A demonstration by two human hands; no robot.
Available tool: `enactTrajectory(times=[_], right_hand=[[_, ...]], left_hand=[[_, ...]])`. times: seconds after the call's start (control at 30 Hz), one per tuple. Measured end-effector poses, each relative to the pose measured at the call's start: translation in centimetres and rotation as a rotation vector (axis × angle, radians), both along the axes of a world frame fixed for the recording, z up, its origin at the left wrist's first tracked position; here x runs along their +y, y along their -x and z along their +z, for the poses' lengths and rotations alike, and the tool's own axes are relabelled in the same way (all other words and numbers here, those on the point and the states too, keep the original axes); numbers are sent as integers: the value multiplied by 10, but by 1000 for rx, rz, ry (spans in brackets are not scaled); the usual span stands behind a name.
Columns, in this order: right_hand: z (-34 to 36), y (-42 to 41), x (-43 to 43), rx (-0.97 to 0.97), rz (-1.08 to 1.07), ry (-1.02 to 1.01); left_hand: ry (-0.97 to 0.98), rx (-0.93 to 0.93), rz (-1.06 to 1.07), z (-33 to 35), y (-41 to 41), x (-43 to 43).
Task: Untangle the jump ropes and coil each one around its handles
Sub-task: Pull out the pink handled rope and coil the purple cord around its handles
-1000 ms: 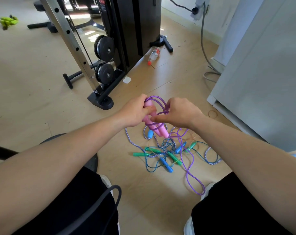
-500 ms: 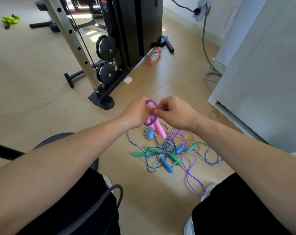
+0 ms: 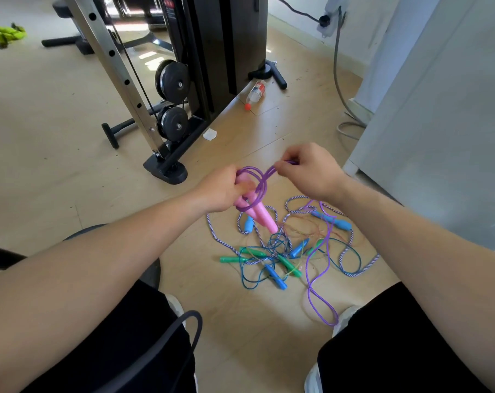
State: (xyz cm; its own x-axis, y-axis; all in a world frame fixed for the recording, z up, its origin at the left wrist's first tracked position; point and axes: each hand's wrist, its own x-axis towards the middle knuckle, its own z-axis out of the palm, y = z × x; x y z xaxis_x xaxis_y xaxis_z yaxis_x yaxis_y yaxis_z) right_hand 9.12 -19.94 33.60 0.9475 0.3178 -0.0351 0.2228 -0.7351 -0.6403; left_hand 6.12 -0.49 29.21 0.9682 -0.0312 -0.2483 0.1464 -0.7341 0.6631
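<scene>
At the centre of the frame the left hand [image 3: 225, 191] is curled round the pair of pink handles [image 3: 259, 215], holding them together with their tips pointing down toward the floor [image 3: 70, 137]. Just to its right, the right hand [image 3: 308, 171] pinches the purple rope [image 3: 259, 185], drawing a turn around the handles; the two hands are close but not touching. The few loops on the handles look slack and wide, so they could slide off the tapered ends if the pinch loosens or the next turn goes on without tension. The rope's free length [image 3: 315, 290] trails down through the tangled pile [image 3: 280, 251] of blue, green and striped ropes at lower centre. Pulling it in hard would likely drag those cords up with it or tighten a knot among them, so it probably needs freeing first
</scene>
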Motion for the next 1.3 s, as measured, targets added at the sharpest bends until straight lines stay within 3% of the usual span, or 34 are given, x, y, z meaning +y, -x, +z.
enactTrajectory(times=[0.13,0.23,0.47,0.7,0.9,1.03,1.3], right_hand=[[11,25,16,-13,108,-96],[11,32,19,-28,138,-85],[4,-8,-26,-165,-248,-53],[-14,-26,-38,-140,-346,-5],[7,-5,-13,-198,-209,-80],[16,18,9,-220,-33,-143],[11,-18,-42,-234,-254,-128]], left_hand=[[7,6,95,3,-5,-1],[-68,-3,47,0,-8,-4],[190,-12,-75,3,3,-7],[396,-43,-189,17,13,-6],[104,-1,-19,11,5,0],[176,64,39,13,1,0],[414,54,-238,20,13,-6]])
